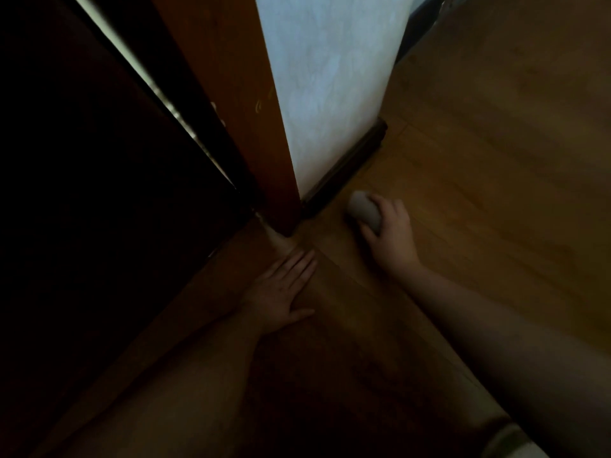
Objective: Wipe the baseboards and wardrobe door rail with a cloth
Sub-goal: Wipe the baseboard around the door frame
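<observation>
The right hand (390, 231) curls its fingers and thumb around a bunched pale cloth (363, 213), which sticks out past the fingertips and sits on or just above the wooden floor (496, 160); the dim light leaves the contact unclear. Just beyond the cloth, on the thumb side, the dark baseboard (347, 163) runs along the foot of the pale wall (330, 77), its near end meeting the brown wooden frame (258, 127). The left hand (284, 289) lies flat on the floor with fingers straight, holding nothing, apparently bracing the person's weight, its fingertips near the foot of that frame. Farther to that side stand a very dark door panel (82, 193) and a thin bright strip (155, 87), which may be the wardrobe rail, though this is uncertain. The step in hand appears to be bringing the cloth to the baseboard. To do it well, the cloth should press firmly against the board's face and top edge, then travel along its length away from the frame in one steady stroke, working into the corner first.
</observation>
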### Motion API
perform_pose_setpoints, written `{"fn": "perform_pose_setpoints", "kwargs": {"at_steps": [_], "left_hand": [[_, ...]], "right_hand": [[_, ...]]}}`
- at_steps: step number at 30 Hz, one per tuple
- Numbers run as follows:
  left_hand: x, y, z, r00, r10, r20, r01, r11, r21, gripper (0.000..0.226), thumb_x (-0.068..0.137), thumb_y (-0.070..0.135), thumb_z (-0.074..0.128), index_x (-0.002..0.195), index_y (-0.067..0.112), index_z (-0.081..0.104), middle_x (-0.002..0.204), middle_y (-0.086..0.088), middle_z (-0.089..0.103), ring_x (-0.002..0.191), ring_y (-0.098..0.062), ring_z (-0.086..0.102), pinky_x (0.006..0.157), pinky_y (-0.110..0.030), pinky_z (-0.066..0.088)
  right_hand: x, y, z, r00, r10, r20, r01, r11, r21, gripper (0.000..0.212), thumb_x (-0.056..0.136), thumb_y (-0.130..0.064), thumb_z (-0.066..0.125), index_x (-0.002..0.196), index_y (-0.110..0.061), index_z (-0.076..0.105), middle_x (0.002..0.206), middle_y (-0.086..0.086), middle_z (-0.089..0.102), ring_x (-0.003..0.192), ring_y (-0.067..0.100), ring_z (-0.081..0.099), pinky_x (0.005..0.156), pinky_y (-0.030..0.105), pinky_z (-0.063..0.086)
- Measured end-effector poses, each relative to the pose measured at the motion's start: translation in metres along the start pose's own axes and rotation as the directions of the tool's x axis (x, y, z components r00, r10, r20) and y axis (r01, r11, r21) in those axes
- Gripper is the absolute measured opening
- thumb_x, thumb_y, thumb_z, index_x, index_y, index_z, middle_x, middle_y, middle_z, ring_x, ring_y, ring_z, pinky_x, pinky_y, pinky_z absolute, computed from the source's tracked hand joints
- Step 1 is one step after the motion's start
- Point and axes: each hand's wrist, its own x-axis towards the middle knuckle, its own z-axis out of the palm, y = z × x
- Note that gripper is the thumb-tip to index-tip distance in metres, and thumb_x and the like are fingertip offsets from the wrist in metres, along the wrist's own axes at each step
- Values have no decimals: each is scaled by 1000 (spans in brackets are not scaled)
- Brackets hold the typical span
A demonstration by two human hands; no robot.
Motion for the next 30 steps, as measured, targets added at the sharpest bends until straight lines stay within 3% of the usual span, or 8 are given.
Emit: {"fn": "perform_pose_setpoints", "kwargs": {"at_steps": [4, 7, 9, 13, 18, 24, 30], "left_hand": [[6, -10, -3, 998, 65, -1, -65, 997, 50, 93, 91, 77, 15, 152, 19, -23, 159, 0, -30, 150, -17, -20, 117, -33, -18], [5, -12, -6, 996, 79, -46, -78, 996, 42, 93, 92, 75, 26, 158, 17, -7, 164, -2, -15, 152, -18, -7, 119, -36, -3], [3, -10, -5, 995, 68, -73, -67, 998, 18, 92, 92, 73, 33, 159, 16, 5, 165, -2, -6, 152, -19, -1, 119, -37, 8], [5, -11, 0, 998, 51, -37, -53, 997, -53, 91, 93, 72, 31, 157, 22, -10, 160, 5, -25, 146, -12, -21, 118, -34, -1], [5, -12, 3, 998, 51, -48, -54, 996, -72, 90, 92, 70, 32, 160, 21, 0, 162, 4, -17, 149, -14, -13, 120, -36, 5], [7, -15, 4, 994, 59, -94, -71, 989, -130, 91, 90, 74, 29, 160, 20, 9, 164, 3, -6, 150, -14, -3, 118, -37, 11], [7, -18, -2, 993, 82, -81, -92, 987, -133, 91, 89, 75, 31, 159, 19, 15, 164, 1, -2, 152, -20, 10, 118, -40, 21]], "right_hand": [[36, 20, -39, 960, 226, -167, -213, 973, 92, 56, 93, -26, 66, 145, -19, 45, 136, 11, 45, 123, 27, 47, 103, 32, 35], [69, 19, -61, 921, 296, -252, -273, 954, 123, 57, 94, -29, 65, 146, -19, 45, 139, 12, 44, 125, 28, 47, 103, 27, 33], [86, 14, -68, 930, 277, -241, -261, 961, 97, 56, 93, -30, 65, 145, -21, 46, 138, 12, 43, 125, 29, 48, 107, 32, 35], [110, -2, -65, 953, 239, -187, -221, 969, 113, 55, 94, -29, 64, 145, -22, 46, 137, 12, 44, 124, 30, 49, 104, 34, 37], [107, -14, -47, 960, 224, -168, -191, 962, 193, 53, 96, -27, 60, 147, -19, 44, 142, 11, 48, 129, 28, 46, 109, 38, 38], [68, -26, -18, 982, 110, -157, -79, 979, 190, 54, 95, -20, 63, 146, -16, 46, 139, 11, 49, 126, 24, 46, 101, 21, 31], [31, -41, 0, 999, 5, -37, 3, 981, 195, 53, 93, -19, 66, 144, -16, 48, 133, 13, 49, 119, 23, 49, 92, 12, 28]]}}
